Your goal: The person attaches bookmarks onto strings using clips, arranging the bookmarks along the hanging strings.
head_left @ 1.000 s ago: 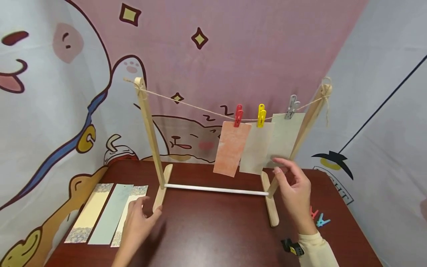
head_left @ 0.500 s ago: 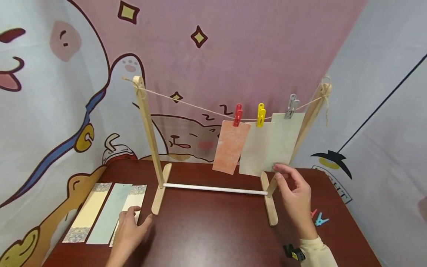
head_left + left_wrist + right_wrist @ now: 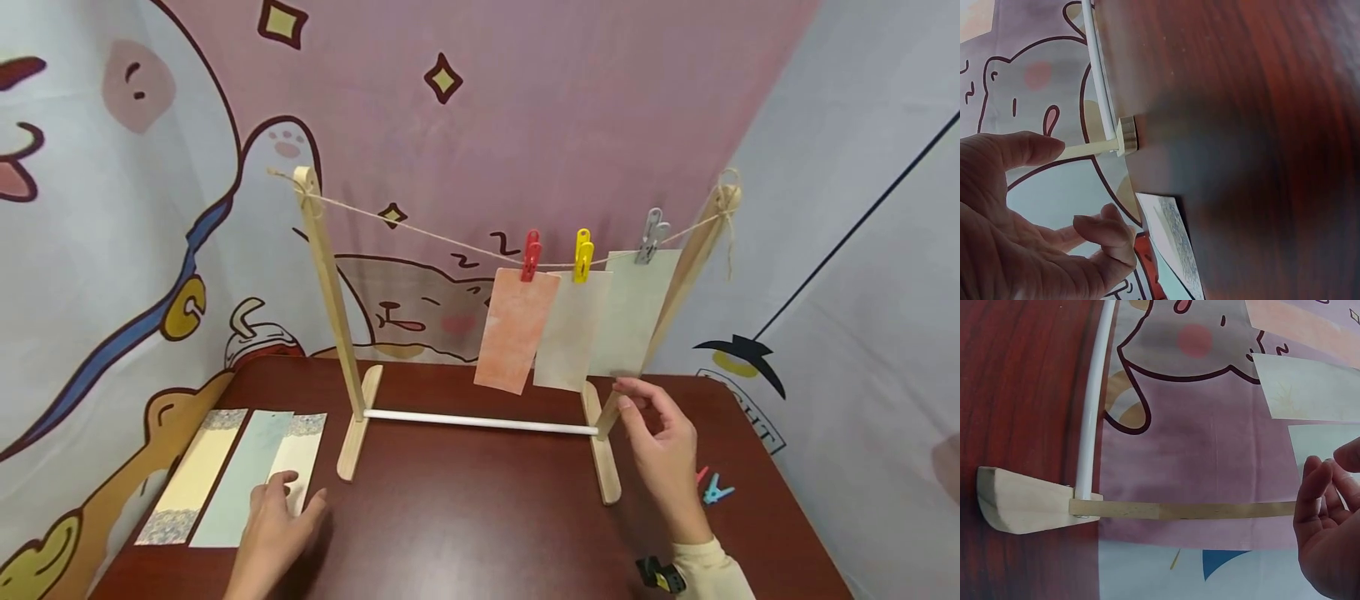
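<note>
My left hand, thumb apart from its loosely bent fingers, hovers over the rightmost of three paper strips, a cream one with a patterned end. Beside that lie a pale blue-green strip and a yellowish strip. My right hand holds nothing; its thumb and fingers are bent just below a hanging pale green card. A grey clothespin fixes that card to the string. Left of it hang an off-white card under a yellow clothespin and an orange card under a red clothespin.
Two wooden posts, left and right, carry the string. A white rod joins their feet. Spare clothespins, one light blue and one red, lie right of my right hand. A black strap is near the right sleeve.
My left hand has moved left and nearer over the cream strip. My right hand has dropped slightly away from the pale green card's lower edge. The cards still hang in place.
</note>
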The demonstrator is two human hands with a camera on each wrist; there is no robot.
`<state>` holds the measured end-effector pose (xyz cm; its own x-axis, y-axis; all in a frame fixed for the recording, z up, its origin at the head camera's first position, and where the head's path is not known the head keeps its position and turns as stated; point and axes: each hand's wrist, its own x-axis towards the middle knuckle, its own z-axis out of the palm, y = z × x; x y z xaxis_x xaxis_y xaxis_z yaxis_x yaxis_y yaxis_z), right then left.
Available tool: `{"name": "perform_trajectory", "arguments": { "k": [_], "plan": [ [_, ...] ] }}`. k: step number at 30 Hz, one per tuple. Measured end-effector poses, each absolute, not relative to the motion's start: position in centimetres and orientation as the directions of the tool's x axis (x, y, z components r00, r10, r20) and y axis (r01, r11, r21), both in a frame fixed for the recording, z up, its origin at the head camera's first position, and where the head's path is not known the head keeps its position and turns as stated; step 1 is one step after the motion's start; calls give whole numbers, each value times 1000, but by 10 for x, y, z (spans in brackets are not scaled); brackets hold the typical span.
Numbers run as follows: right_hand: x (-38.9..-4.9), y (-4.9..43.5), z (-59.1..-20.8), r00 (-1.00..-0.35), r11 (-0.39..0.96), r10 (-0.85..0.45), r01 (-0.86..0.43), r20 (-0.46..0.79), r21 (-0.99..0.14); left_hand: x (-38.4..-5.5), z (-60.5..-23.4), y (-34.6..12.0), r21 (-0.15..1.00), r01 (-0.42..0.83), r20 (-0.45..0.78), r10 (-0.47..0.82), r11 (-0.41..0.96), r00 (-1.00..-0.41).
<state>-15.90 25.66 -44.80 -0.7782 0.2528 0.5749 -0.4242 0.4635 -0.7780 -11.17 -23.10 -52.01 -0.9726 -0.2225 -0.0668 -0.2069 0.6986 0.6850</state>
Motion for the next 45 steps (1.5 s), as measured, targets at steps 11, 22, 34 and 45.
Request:
{"name": "perform_trajectory", "arguments": {
  "k": [11,22,34,45],
  "plan": [
    [-152,262,-455,-783,506,324,-331,531,-797,-106,-521,-243,634,-290,-173,-234,716,-957],
    [-146,272,-460,-802,502,340,-287,491,-816,-101,-523,-254,611,-324,-219,-239,722,-946],
    [-136,288,-471,-858,619,367,-63,360,-783,-99,-534,-262,587,-358,-271,-240,727,-932],
    [-130,304,-476,-928,723,319,105,194,-683,-99,-535,-265,547,-350,-248,-252,760,-935]
  ]
}}
